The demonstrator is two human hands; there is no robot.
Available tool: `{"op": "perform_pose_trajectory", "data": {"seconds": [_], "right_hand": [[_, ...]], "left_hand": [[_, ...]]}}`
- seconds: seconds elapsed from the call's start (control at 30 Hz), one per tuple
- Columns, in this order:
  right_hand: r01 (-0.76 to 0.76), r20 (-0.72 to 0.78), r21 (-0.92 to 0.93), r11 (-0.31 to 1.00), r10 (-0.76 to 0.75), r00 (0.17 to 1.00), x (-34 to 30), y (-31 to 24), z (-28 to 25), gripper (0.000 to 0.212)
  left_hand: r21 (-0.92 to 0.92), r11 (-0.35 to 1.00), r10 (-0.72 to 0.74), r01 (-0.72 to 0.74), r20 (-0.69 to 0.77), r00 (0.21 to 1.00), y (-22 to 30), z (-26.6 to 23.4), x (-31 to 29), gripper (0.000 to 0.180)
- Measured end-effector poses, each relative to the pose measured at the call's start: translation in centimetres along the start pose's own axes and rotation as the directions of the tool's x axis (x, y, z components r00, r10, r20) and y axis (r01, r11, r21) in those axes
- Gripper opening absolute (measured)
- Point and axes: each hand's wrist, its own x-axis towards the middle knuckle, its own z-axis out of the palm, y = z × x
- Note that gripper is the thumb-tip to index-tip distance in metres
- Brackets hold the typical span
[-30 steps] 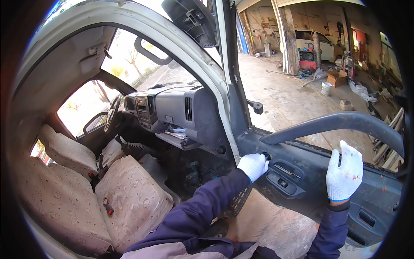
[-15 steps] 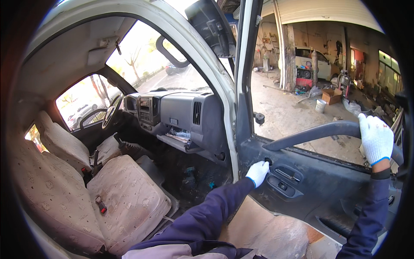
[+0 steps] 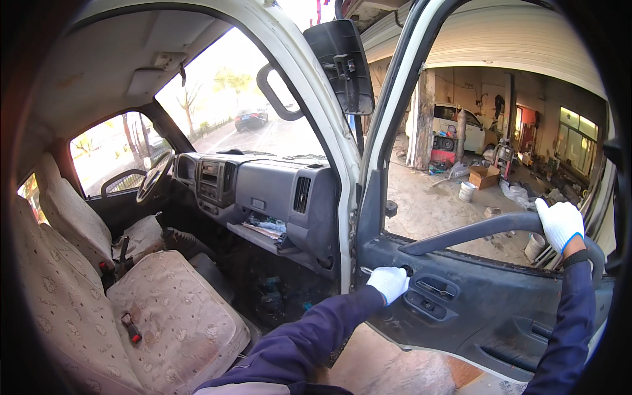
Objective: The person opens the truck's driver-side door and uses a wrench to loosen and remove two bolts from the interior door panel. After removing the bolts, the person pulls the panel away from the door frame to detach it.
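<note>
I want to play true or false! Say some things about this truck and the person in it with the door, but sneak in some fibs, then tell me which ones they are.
1. The right hand is on the bar. True.
2. The left hand is on the steering wheel. False: it is at the door.
3. The bucket is left of the box. True.
4. Both gloves are black. False: the gloves are white.
5. A buckle lies on the seat. True.

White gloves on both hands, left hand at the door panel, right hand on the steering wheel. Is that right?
No: the head view shows the right hand on the grab bar instead. White gloves and left hand at the door panel are correct.
</note>
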Motion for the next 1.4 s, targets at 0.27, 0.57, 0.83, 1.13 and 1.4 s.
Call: {"op": "perform_pose_trajectory", "data": {"seconds": [0.27, 0.57, 0.83, 1.13, 1.4], "right_hand": [[-0.143, -0.053, 0.036, 0.989, 0.145, 0.988, -0.4, -1.1, -0.5, 0.034], [-0.099, -0.158, -0.031, 0.995, 0.093, 0.983, -0.5, -1.3, -0.2, 0.030], [-0.110, -0.143, -0.024, 0.994, 0.106, 0.984, -0.3, -1.1, 0.1, 0.031], [-0.063, -0.158, -0.084, 0.994, 0.050, 0.986, -0.2, -0.3, 1.7, 0.052], [-0.077, -0.140, -0.116, 0.990, 0.061, 0.988, -0.1, 0.0, 2.1, 0.055]], "left_hand": [[-0.820, 0.425, -0.455, 0.383, 0.173, 0.874, -0.7, 8.8, 1.3, 0.052], [0.184, 0.978, 0.081, -0.095, 0.081, 0.993, -0.3, -0.5, 0.7, 0.038], [-0.817, 0.432, -0.449, 0.382, 0.172, 0.877, -0.8, 7.5, 1.0, 0.055], [0.144, 0.988, 0.062, -0.058, -0.024, 0.998, -0.7, 1.0, 0.5, 0.043], [-0.618, 0.777, -0.255, 0.124, -0.127, 0.959, -0.9, 7.7, 0.8, 0.042]]}}
